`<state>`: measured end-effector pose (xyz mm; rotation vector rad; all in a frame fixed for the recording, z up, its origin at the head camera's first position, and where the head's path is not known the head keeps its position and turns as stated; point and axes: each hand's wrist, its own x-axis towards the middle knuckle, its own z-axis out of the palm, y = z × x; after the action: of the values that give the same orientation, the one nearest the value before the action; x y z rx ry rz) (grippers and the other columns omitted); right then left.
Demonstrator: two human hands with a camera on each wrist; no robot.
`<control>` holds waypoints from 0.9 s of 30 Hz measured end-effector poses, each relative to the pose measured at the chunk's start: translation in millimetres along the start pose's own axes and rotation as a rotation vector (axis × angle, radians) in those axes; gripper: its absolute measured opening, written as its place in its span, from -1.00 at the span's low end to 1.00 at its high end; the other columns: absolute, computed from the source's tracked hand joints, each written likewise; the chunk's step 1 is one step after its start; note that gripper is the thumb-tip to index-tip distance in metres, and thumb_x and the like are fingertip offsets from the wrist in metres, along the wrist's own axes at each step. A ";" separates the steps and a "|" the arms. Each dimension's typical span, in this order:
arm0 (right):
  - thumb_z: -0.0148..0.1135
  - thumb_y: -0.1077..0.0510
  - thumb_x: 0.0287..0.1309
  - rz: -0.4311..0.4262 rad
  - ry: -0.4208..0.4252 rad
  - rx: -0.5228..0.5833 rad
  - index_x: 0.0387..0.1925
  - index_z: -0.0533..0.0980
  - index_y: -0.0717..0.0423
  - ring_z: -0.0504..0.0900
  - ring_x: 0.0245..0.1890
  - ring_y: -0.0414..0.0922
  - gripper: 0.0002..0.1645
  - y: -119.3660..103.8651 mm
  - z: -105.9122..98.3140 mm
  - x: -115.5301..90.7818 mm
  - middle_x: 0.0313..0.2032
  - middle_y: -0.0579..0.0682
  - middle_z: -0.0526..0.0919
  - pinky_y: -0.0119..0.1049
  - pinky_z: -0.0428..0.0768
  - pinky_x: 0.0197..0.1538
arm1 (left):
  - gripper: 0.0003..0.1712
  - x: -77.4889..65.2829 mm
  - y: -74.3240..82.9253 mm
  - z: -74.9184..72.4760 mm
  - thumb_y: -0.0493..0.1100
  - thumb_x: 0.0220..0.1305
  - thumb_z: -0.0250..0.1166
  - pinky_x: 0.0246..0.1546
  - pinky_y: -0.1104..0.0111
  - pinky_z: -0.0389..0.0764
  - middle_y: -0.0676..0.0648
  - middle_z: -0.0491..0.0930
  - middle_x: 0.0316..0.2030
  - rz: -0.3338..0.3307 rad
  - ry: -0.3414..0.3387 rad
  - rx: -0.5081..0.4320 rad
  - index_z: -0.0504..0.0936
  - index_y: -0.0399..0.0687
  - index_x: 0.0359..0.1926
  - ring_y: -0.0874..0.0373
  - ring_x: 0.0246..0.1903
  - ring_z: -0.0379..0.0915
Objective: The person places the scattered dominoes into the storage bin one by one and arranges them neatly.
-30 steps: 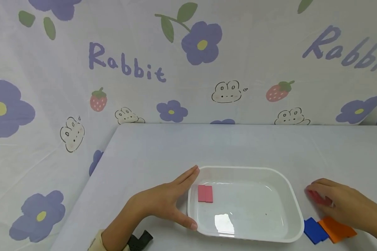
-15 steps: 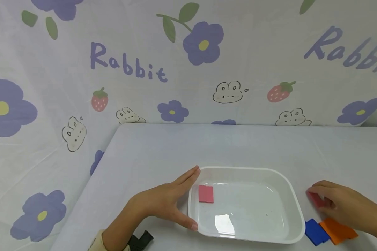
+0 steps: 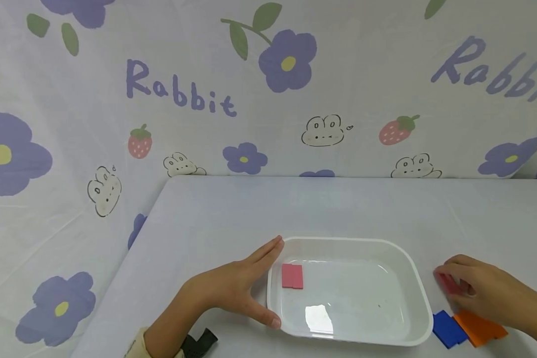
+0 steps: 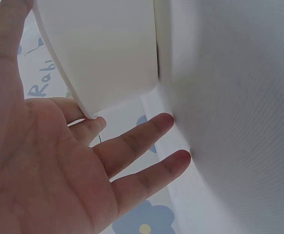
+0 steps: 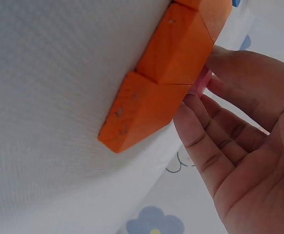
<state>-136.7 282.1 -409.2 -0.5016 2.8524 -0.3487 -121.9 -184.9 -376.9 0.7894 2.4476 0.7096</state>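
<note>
My left hand (image 3: 234,286) spans the left end of a white plastic tray (image 3: 422,298), fingers straight and spread, fingertips and thumb right at the rim. In the left wrist view, two fingertips (image 4: 181,161) reach down to the white cloth below the tray. Two flat pink blocks (image 3: 293,276) lie side by side inside the tray, near its left wall. Right of the tray, my right hand (image 3: 485,286) pinches a pink block (image 3: 447,283) between thumb and fingers, close over the table. The right wrist view shows that block mostly hidden behind orange blocks (image 5: 154,92).
Several orange blocks (image 3: 479,328) lie beneath the right hand. Blue blocks (image 3: 449,329) sit between them and the tray's front right corner. A black strap (image 3: 199,343) shows by the left sleeve (image 3: 137,345). A printed cloth backdrop (image 3: 362,74) rises behind the white table (image 3: 232,214).
The view shifts very slightly. Both hands keep their places, the right one still on the pink block, with only small finger movement.
</note>
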 end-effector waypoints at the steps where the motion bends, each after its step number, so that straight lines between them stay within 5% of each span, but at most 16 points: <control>1: 0.67 0.18 -0.20 0.000 0.001 -0.002 -0.09 0.66 0.12 0.54 -0.34 -0.16 -0.47 0.0 -0.1 0.2 -0.19 -0.02 0.61 -0.18 0.72 -0.26 | 0.53 0.0 0.1 -0.2 0.54 -0.15 0.45 0.35 0.02 0.28 0.27 -0.41 0.57 -0.001 -0.001 -0.002 -0.33 0.29 0.61 0.20 0.51 -0.15; 27: 0.67 0.18 -0.20 -0.037 0.062 -0.024 -0.05 0.65 0.16 0.61 -0.31 -0.13 -0.42 -8.3 -20.0 -5.6 -0.14 0.07 0.61 -0.22 0.72 -0.32 | 0.54 0.6 0.6 -0.5 0.55 -0.15 0.44 0.36 0.04 0.26 0.28 -0.42 0.57 0.012 0.007 0.014 -0.33 0.26 0.61 0.20 0.51 -0.15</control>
<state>-134.2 280.3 -387.1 -0.5586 2.9139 -0.3422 -122.3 -184.2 -376.4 0.8087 2.4586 0.7020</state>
